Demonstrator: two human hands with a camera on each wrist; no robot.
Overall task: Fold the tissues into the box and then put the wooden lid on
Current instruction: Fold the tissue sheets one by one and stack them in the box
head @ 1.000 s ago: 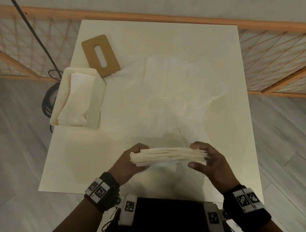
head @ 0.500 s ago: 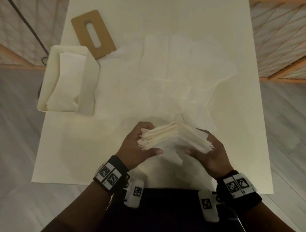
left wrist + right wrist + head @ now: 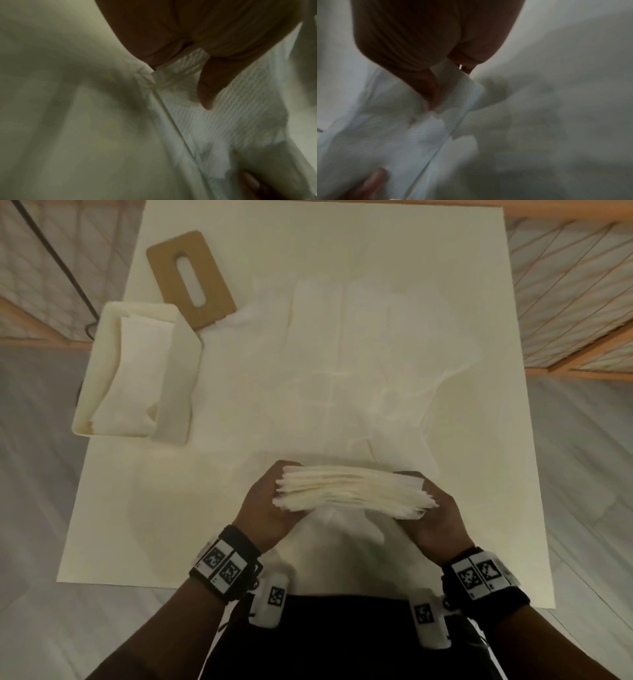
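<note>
The task stood partway through, by my reading: the stack of tissues [image 3: 352,491] was gathered but not yet in the box, held above the near part of the bench [image 3: 513,508] between both hands. The left hand [image 3: 270,508] gripped its left end, thumb on the near side and fingers curled behind; the right hand [image 3: 435,518] clasped the right end in the same way. In the wrist views each thumb lay pressed on the paper's face. The white box [image 3: 186,378] stood open at the bench's far left, well apart from the stack, and already held some folded tissue [image 3: 133,378] lying along its length; how full it was could not be told. The wooden lid [image 3: 191,277], with its slot, lay flat just beyond the box, touching or nearly touching its far corner, not yet fitted. More loose tissues [image 3: 342,354] lay spread over the bench's middle, so folding, loading and lidding all seemed left to do.
</note>
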